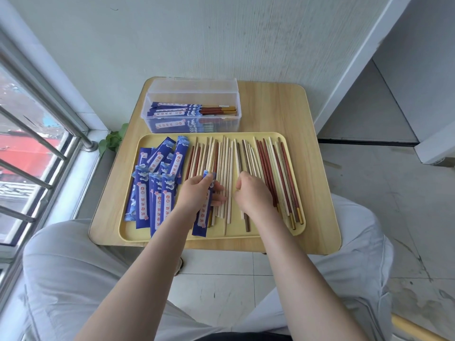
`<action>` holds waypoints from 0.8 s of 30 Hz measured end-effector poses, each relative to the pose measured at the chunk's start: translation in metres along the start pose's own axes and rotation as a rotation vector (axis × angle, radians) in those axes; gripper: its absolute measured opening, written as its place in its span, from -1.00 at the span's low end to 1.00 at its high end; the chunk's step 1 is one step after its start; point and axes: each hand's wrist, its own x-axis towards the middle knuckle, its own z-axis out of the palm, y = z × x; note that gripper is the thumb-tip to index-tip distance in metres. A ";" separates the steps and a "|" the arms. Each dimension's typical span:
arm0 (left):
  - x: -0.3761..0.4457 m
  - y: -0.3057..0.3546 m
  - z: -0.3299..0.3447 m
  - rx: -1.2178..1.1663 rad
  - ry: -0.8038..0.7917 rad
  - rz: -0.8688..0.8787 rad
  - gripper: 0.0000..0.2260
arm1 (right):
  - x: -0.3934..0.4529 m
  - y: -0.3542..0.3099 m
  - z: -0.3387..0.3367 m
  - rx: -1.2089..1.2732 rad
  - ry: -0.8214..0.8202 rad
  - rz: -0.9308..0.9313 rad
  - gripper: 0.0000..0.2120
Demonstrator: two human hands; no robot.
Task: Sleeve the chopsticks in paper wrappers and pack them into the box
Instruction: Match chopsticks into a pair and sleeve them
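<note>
The left hand (197, 190) pinches a blue wrapper (204, 212) near its top end, over the middle of the yellow tray (246, 233). The right hand (248, 190) is curled over the loose chopsticks (226, 168), just beside the left hand. I cannot tell if it has one between its fingers yet.

More wrappers (152, 193) lie in a pile on the left side of the tray. The box (192, 107) sits open at the far edge of the desk (317, 143), with some sleeved pairs inside.

The wrapper is thin paper. It looks light and floppy and could tear or bend, so holding it by the open end is best. The chopsticks look stiff, thin and smooth. They may roll or slip, so pinch a pair near the thick ends.
</note>
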 end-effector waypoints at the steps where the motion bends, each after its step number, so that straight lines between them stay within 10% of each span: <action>1: 0.000 0.000 -0.001 0.010 0.015 0.009 -0.71 | -0.002 -0.002 0.001 0.034 0.000 -0.026 -0.83; 10: 0.003 0.003 -0.029 0.131 0.218 0.066 -0.70 | -0.001 0.002 0.000 -0.023 0.004 -0.036 -0.97; 19: -0.004 0.000 -0.029 0.252 0.305 0.122 -0.76 | 0.007 -0.003 0.004 -0.161 -0.004 0.050 -0.64; 24: -0.005 0.001 -0.032 0.206 0.291 0.120 -0.71 | 0.007 -0.003 0.005 -0.126 0.030 0.061 -0.88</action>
